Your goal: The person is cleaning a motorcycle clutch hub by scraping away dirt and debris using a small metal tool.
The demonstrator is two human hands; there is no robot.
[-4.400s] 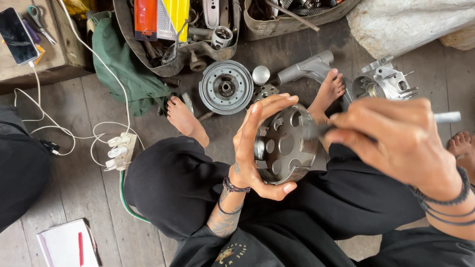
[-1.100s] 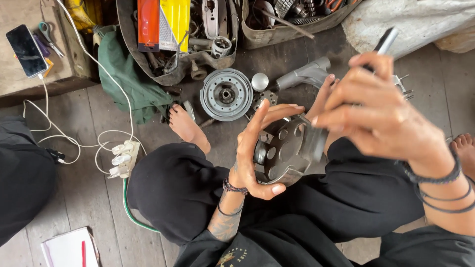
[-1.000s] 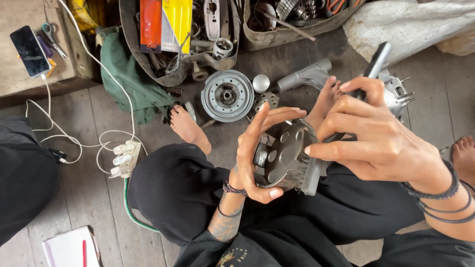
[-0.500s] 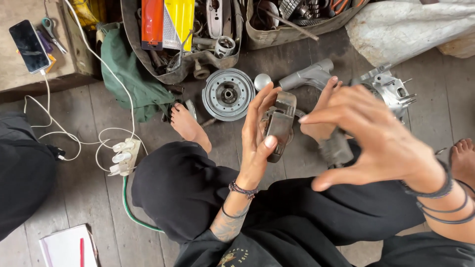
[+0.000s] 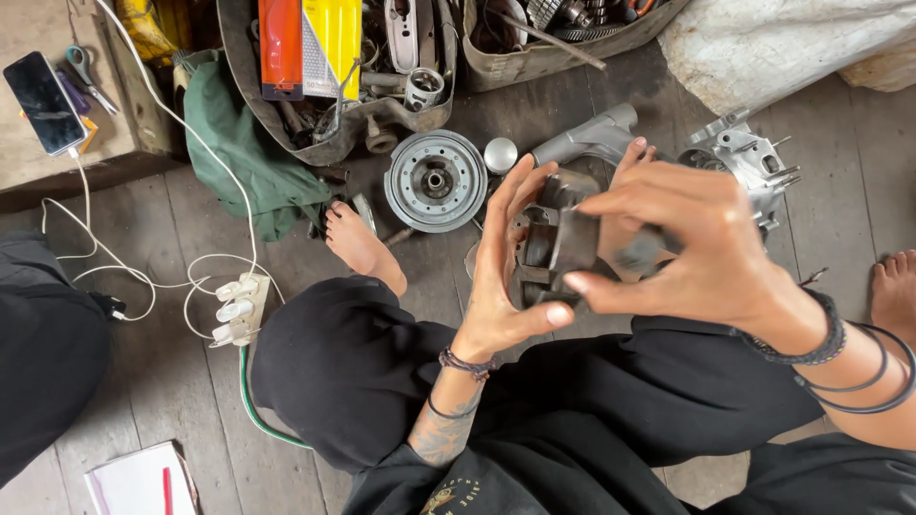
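1. Over my lap, my left hand point(image 5: 506, 277) cups the dark metal engine part point(image 5: 558, 243); my right hand point(image 5: 687, 248) pinches its edge.
2. At 12 o'clock, the pulley wheel point(image 5: 436, 180) crowds my bare foot point(image 5: 358, 243).
3. At 9 o'clock, worn floor planks point(image 5: 172, 372) carry a power strip point(image 5: 239, 307).

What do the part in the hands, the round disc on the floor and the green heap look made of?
Part: dark, dull cast metal, judging by its ribbed, heavy look; motion blur leaves it open.
Disc: grey machined metal, with a matte sheen, bolt holes and a hub.
Green heap: soft cloth, folded and creased.
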